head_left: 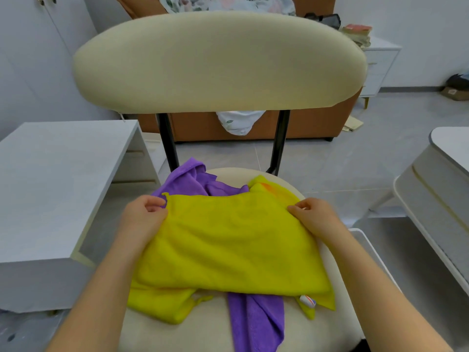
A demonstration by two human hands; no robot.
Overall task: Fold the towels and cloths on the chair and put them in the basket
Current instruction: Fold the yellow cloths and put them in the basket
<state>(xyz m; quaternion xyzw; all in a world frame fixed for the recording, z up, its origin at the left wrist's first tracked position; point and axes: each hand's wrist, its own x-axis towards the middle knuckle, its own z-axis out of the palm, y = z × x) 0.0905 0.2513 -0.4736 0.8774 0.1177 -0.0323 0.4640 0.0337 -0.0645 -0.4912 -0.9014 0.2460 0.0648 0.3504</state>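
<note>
Early stage. Pinching far corners of yellow towel with left hand and right hand; between grips, draped over chair seat. Under grips: purple cloth, unfolded (partly buried). No finished fold, nothing basketed yet.

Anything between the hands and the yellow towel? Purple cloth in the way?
Nothing visible. The left hand and right hand each pinch a far corner of the yellow towel. The purple cloth lies under it on the chair seat, not over it.
</note>
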